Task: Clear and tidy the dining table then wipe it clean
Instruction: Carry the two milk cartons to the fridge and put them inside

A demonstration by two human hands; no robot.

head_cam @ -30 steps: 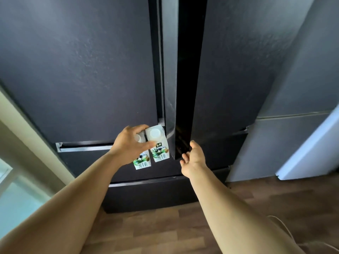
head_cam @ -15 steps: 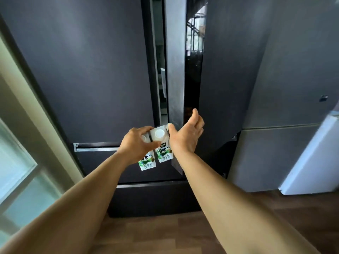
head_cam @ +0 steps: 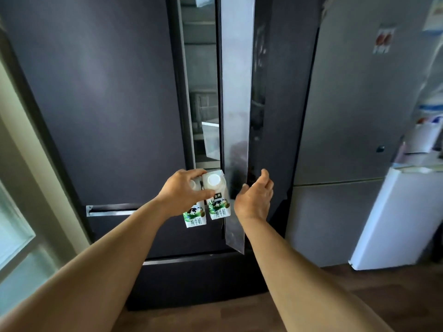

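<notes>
My left hand [head_cam: 183, 189] grips two small white milk cartons [head_cam: 217, 200] side by side by their tops, in front of a dark fridge. Each carton has a white round cap and a green cow picture. The right fridge door [head_cam: 236, 130] stands partly open, and its grey edge faces me. My right hand [head_cam: 255, 196] is just right of that edge, fingers relaxed, holding nothing. Whether it touches the door I cannot tell. Through the gap I see fridge shelves [head_cam: 203, 137].
The left fridge door [head_cam: 96, 92] is closed, with a drawer handle [head_cam: 112, 209] below it. A grey fridge [head_cam: 354, 116] stands to the right, then a white appliance [head_cam: 402, 219]. A window [head_cam: 14, 226] is at the left. The floor is dark wood.
The right door has swung further open, showing more shelves. My right hand has shifted from the door's left edge to its right side. The cartons have stayed in my left hand.
</notes>
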